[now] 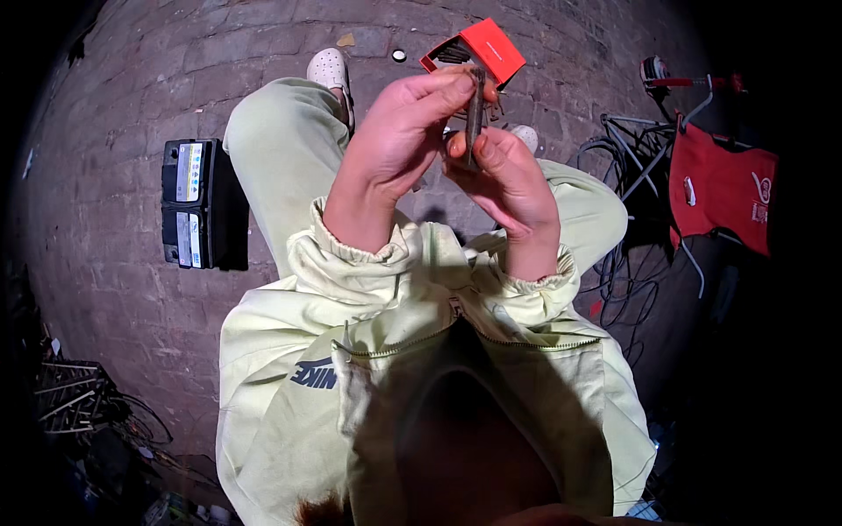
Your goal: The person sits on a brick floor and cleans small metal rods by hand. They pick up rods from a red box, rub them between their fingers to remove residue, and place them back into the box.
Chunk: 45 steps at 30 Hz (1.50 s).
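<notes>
Dark slender piece (475,123) being handled, upper centre.
It is pinched above by the left hand (405,118), below by the right hand (516,180); steady fingertip control seems needed next.

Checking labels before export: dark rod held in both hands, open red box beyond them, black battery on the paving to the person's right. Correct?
Wrong side: the head view shows the black battery on the paving to the person's left. The rest stands: left hand and right hand both hold the dark rod, with the open red box beyond them.
</notes>
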Tool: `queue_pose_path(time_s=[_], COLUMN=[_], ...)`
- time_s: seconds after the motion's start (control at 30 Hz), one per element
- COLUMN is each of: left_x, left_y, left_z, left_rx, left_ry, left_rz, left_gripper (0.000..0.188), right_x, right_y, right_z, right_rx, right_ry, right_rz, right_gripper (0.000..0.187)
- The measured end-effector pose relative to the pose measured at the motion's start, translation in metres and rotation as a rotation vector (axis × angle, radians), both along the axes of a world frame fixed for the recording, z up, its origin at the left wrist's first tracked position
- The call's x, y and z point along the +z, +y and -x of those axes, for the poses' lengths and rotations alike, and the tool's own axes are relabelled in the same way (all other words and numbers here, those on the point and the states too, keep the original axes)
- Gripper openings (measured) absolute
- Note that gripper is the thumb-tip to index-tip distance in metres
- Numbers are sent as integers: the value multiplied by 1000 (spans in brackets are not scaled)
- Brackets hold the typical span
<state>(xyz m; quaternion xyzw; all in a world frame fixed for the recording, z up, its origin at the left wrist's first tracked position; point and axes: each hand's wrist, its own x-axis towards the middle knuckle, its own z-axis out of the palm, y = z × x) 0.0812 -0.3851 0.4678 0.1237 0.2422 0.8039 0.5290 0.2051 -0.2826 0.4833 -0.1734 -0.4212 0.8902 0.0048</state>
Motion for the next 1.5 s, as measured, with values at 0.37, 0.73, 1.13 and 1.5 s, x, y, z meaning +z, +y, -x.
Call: queue_pose_path(time_s=[0.37, 0.73, 1.13, 1.5], left_x=[12, 12, -2, 13], left_y=[4, 10, 10, 7], left_z=[-15, -24, -14, -21], left_rx=[626, 666, 95, 192], left_ry=[541, 239, -584, -327], left_rz=[417, 286, -167, -84], left_gripper=[18, 21, 25, 29], right_x=[17, 6, -8, 10], right_y=[-8, -15, -14, -14], right_z=[1, 11, 16, 9], right_rx=[-231, -493, -491, -367], right_ry=[-227, 21, 225, 380], right_rz=[-741, -1375, -823, -798], right_gripper=[17, 14, 23, 19])
